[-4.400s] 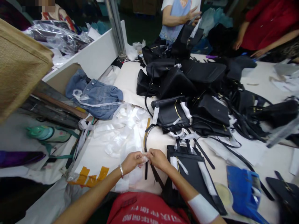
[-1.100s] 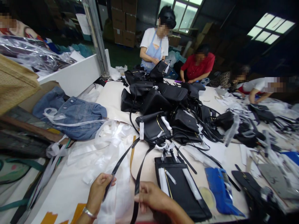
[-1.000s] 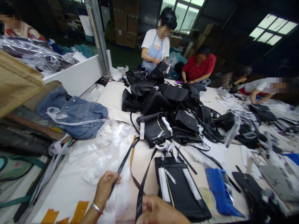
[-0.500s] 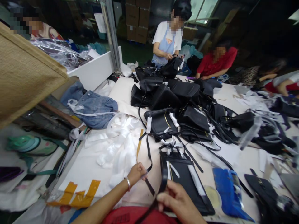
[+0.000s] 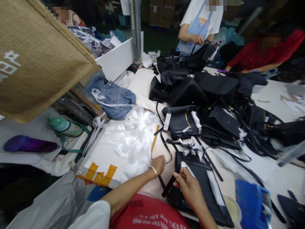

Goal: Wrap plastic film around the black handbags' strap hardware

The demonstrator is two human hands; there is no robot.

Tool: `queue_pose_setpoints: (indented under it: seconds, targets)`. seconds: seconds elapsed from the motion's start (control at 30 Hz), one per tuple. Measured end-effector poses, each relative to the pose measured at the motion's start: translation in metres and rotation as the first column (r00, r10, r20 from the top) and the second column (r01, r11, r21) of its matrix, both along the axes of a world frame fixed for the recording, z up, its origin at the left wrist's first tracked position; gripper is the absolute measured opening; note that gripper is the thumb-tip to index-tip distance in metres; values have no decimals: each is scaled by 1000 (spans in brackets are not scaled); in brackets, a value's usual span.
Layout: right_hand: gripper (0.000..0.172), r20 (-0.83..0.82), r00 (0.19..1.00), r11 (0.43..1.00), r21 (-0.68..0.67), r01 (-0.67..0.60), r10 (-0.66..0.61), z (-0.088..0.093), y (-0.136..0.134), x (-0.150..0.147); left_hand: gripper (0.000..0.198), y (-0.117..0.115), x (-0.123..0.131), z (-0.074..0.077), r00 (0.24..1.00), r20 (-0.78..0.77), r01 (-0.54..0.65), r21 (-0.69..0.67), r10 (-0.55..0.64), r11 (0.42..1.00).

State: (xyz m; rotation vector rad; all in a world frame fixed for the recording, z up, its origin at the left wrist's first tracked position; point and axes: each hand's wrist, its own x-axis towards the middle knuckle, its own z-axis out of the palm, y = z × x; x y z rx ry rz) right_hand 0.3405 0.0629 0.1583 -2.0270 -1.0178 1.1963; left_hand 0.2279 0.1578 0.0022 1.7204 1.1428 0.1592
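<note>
My right hand pinches a flat black strap, whose lower end hangs just left of the fingers. This strap lies along the left side of a black bag with white wrapping strips and a zipper, flat on the table in front of me. My left hand is closed around a thinner black strap. That strap runs away from the fist toward another black bag, and a short piece shows below the fist. The fingertips of my left hand are hidden.
White wrapping material lies left of my hands, beside a denim item. Black bags are piled farther back. A blue packet and a round pale disc lie at right. Two co-workers work across the table.
The view has turned left, so things appear farther right. The strap in my right hand, whose tail lay over my red apron, now ends beside my fingers. My left hand keeps its grip.
</note>
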Motion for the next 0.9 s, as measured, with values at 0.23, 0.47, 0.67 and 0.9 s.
queue_pose_setpoints:
  seconds: [0.23, 0.47, 0.67, 0.9]
  targets:
    - [31, -148, 989, 997, -67, -40, 30, -35, 19, -17, 9, 18, 21, 8, 945, 9, 322, 169, -328, 932]
    - [20, -16, 983, 971, -152, -184, 184, -68, 20, -24, 27, 21, -127, 39, 996, 14, 75, 375, -87, 924]
    - [7, 222, 887, 896, -292, -336, 405, -94, 59, -39, 24, -26, -225, 32, 868, -450, -135, 192, 209, 972]
    - [13, 323, 844, 873, -391, -293, 428, -126, 76, -56, 16, -31, -213, 13, 852, -488, -185, 62, 191, 981]
